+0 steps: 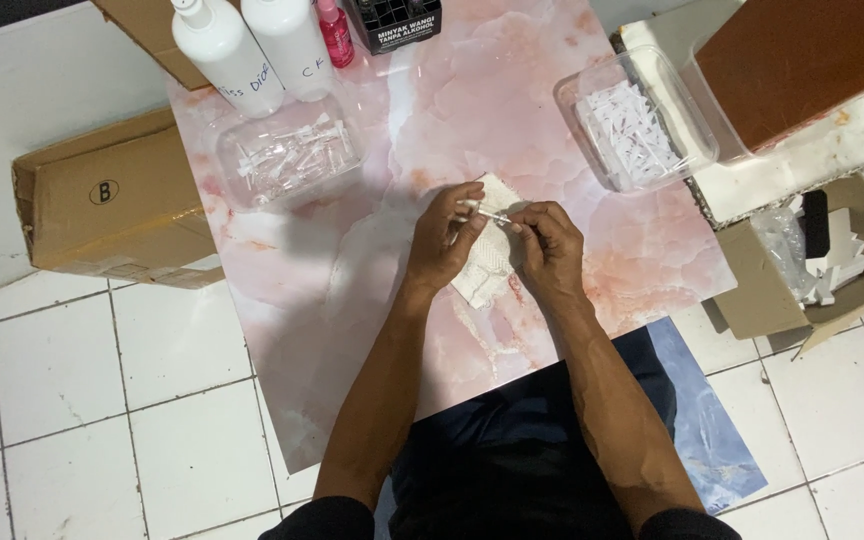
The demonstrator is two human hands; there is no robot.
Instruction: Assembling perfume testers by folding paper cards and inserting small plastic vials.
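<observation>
Crosswise between both hands, a small clear vial (pixel 492 213) is lying left-to-right above the white cloth (pixel 484 262), the left hand (pixel 444 240) pinching one end and the right hand (pixel 549 245) pinching the other.

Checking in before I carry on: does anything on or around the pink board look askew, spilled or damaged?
No spill or damage shows. One oddity: the pink marbled board lies skewed to the floor tile lines. The left hand and right hand hold a small clear tube over a white cloth. Both clear tubs sit upright.
</observation>
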